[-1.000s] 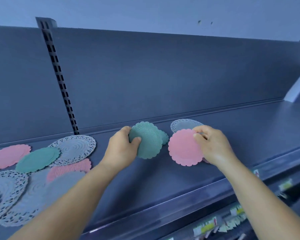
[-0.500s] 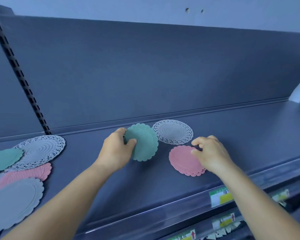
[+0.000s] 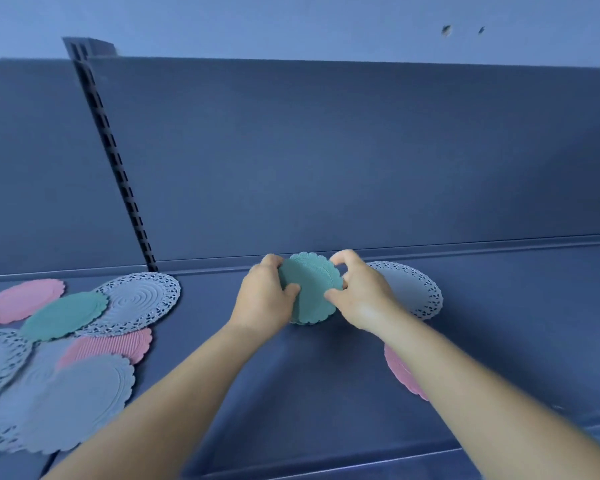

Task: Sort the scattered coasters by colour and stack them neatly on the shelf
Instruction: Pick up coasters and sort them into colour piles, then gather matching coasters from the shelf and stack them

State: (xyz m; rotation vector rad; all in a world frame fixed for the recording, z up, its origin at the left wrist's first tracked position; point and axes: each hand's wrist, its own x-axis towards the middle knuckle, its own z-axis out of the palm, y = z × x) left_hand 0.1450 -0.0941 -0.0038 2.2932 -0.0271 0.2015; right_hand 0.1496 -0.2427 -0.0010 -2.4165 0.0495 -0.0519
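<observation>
Head view shows both of my hands on the green coasters (image 3: 309, 289), held just above the shelf (image 3: 326, 393) near its back lip: my left hand (image 3: 262, 303) grips their left edge with thumb across the face and fingers curled behind, and my right hand (image 3: 357, 292), which half a second ago was pressing down the pink stack, has come across to pinch their right edge. That tells me the pink stack (image 3: 404, 372) is settled for now, lying flat near the front and partly hidden under my right forearm, and I am squaring the green ones before setting them down as their own pile. A white lace coaster (image 3: 416, 292) lies flat just behind my right hand, touching or very nearly touching it; I judge it crowds the spot where the green pile would go. Off to the left, well apart, the unsorted heap remains: a pink coaster (image 3: 25, 299), a green one (image 3: 63, 315) overlapping a white lace disc (image 3: 142, 299), a ribbed pink one (image 3: 111, 344) and grey scalloped ones (image 3: 80, 400), so most of the sorting is ahead. The slotted upright (image 3: 118, 168) separates the two shelf bays.
</observation>
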